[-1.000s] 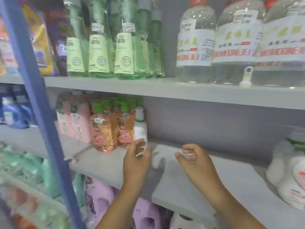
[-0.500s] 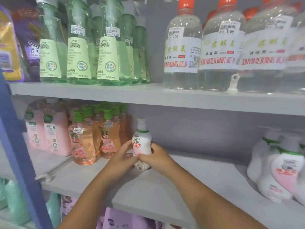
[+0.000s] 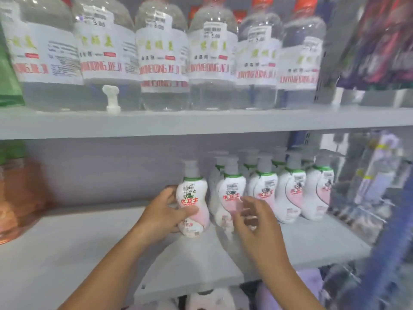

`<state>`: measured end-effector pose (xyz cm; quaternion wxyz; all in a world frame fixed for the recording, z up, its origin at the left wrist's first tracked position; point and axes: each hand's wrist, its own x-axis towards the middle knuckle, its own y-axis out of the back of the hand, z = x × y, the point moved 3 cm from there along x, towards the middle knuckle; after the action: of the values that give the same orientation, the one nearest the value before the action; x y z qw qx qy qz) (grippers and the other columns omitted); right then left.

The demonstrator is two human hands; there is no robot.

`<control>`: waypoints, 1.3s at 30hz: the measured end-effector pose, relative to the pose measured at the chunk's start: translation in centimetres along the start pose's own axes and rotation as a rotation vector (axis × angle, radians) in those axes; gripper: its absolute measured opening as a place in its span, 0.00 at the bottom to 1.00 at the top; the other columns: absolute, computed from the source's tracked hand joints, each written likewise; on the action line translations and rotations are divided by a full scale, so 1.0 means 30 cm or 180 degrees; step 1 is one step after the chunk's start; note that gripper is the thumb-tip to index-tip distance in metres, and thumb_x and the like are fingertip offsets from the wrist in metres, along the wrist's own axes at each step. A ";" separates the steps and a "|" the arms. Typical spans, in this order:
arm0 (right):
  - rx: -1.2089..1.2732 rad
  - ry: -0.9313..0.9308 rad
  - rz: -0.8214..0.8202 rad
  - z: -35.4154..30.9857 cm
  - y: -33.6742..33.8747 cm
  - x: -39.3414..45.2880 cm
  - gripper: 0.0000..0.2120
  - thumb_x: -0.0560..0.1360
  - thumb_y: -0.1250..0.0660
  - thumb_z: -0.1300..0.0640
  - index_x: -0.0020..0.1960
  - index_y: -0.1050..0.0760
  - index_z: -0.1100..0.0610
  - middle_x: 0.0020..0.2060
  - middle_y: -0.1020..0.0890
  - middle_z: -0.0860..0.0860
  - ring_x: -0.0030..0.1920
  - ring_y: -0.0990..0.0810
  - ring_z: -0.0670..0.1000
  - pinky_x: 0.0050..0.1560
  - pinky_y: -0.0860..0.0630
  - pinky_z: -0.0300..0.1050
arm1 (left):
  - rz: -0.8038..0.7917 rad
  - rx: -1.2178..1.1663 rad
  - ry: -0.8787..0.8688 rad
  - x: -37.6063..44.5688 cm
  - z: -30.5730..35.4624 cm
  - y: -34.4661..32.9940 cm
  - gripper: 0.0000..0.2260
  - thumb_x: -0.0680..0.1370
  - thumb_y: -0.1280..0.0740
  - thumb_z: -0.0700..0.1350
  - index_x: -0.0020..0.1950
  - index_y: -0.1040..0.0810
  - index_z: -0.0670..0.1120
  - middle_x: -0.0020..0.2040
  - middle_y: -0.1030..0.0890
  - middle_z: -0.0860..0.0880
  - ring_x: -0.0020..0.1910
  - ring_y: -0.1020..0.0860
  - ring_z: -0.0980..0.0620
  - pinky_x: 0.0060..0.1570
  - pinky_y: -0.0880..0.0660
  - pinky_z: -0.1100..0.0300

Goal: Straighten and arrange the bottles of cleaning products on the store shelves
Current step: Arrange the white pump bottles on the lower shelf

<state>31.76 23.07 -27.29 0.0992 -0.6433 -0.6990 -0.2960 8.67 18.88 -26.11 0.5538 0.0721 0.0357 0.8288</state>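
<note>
**On the Middle Shelf: Stray Bottle Joining Its Row**

At 6 o'clock in the head view, our left hand [image 3: 164, 217] grips a white pump bottle [image 3: 192, 202] around its waist, thumb across the pink lower label and fingers curled behind. We judge that the bottle stands upright on the middle shelf [image 3: 89, 242], or very nearly on it; its base is partly hidden. It sits just beside the row of matching bottles [image 3: 277, 191], which runs toward 3 o'clock.

Our right hand [image 3: 254, 220] hovers in front of the nearest bottle of that row with fingers spread and relaxed, holding nothing. Motion blur prevents us from telling whether the fingertips touch it.

Progress, as we judge it: the held bottle is at the left end of its group with its label facing forward, so this placement is nearly complete. Remaining work is to release it, close the small gap, and square up the row, whose labels face slightly different ways.

Contents: the clear bottles [image 3: 161, 63] on the upper shelf [image 3: 201, 124] hold colourless liquid, with empty space toward the shoulders. The white bottles are opaque, so their fill cannot be seen. An orange bottle [image 3: 17, 198] is blurred at 9 o'clock.
</note>
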 end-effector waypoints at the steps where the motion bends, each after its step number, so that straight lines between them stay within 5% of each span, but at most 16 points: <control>1: -0.0066 -0.0028 0.0025 0.028 0.027 0.011 0.17 0.76 0.26 0.56 0.57 0.26 0.39 0.52 0.23 0.38 0.48 0.20 0.40 0.46 0.24 0.32 | -0.0024 -0.0078 -0.0002 0.000 0.002 -0.031 0.17 0.74 0.22 0.40 0.58 0.22 0.52 0.56 0.15 0.59 0.51 0.13 0.49 0.49 0.17 0.35; 5: -0.0179 -0.0068 0.0068 0.094 0.108 0.046 0.15 0.76 0.25 0.53 0.60 0.25 0.43 0.53 0.24 0.38 0.50 0.21 0.40 0.51 0.22 0.40 | 0.0102 0.0001 -0.0220 -0.019 -0.005 -0.081 0.18 0.74 0.22 0.42 0.61 0.21 0.56 0.58 0.15 0.58 0.53 0.14 0.49 0.49 0.17 0.39; 9: -0.0209 -0.0105 0.0740 0.135 0.303 0.103 0.15 0.77 0.26 0.54 0.62 0.23 0.52 0.56 0.25 0.46 0.51 0.21 0.48 0.49 0.24 0.37 | 0.0308 -0.0124 -0.0256 -0.052 -0.050 -0.092 0.24 0.70 0.21 0.50 0.65 0.21 0.55 0.59 0.15 0.53 0.54 0.14 0.48 0.56 0.19 0.40; 12: -0.0454 -0.0316 0.1062 0.218 0.465 0.170 0.23 0.75 0.24 0.55 0.67 0.25 0.57 0.64 0.29 0.53 0.54 0.24 0.50 0.57 0.27 0.42 | 0.0558 -0.0078 -0.0292 -0.066 -0.081 -0.107 0.19 0.74 0.22 0.48 0.63 0.21 0.58 0.59 0.16 0.53 0.53 0.14 0.53 0.59 0.19 0.43; 16: -0.0320 -0.0693 0.0501 0.345 0.547 0.262 0.36 0.74 0.22 0.53 0.77 0.34 0.54 0.71 0.29 0.53 0.68 0.27 0.53 0.67 0.29 0.49 | 0.0756 -0.0041 -0.0421 -0.099 -0.093 -0.144 0.19 0.74 0.23 0.49 0.64 0.21 0.58 0.58 0.15 0.53 0.55 0.15 0.53 0.59 0.20 0.47; 21: -0.0011 -0.0718 -0.0002 0.438 0.556 0.296 0.23 0.75 0.24 0.54 0.68 0.26 0.47 0.62 0.18 0.48 0.60 0.19 0.50 0.64 0.22 0.55 | 0.0965 0.0198 -0.0500 -0.125 -0.085 -0.161 0.18 0.78 0.26 0.45 0.66 0.22 0.57 0.59 0.16 0.54 0.53 0.15 0.56 0.55 0.19 0.53; 26: 0.0001 -0.0753 0.0090 0.460 0.554 0.300 0.24 0.73 0.22 0.50 0.65 0.27 0.42 0.60 0.19 0.47 0.58 0.19 0.50 0.62 0.21 0.57 | 0.1004 0.0329 -0.0486 -0.135 -0.068 -0.178 0.17 0.79 0.27 0.45 0.66 0.22 0.58 0.58 0.16 0.56 0.50 0.15 0.60 0.50 0.21 0.61; 32: -0.0198 -0.0604 0.0168 0.450 0.554 0.300 0.27 0.70 0.23 0.44 0.65 0.27 0.45 0.59 0.20 0.46 0.58 0.19 0.50 0.61 0.22 0.58 | 0.1035 -0.0048 -0.0343 -0.139 -0.071 -0.165 0.21 0.73 0.21 0.47 0.64 0.21 0.59 0.61 0.16 0.52 0.56 0.15 0.51 0.57 0.19 0.46; 39: 0.0206 -0.0641 0.0018 0.481 0.565 0.289 0.24 0.74 0.24 0.56 0.68 0.27 0.51 0.60 0.19 0.46 0.60 0.20 0.50 0.59 0.25 0.47 | 0.1226 -0.0243 -0.0319 -0.151 -0.068 -0.189 0.17 0.77 0.26 0.37 0.65 0.20 0.48 0.58 0.16 0.46 0.53 0.15 0.50 0.41 0.19 0.68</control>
<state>50.17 38.12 -29.55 0.0501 -0.6682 -0.7129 -0.2068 15.24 16.91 -29.27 0.3884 0.0977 -0.0377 0.9155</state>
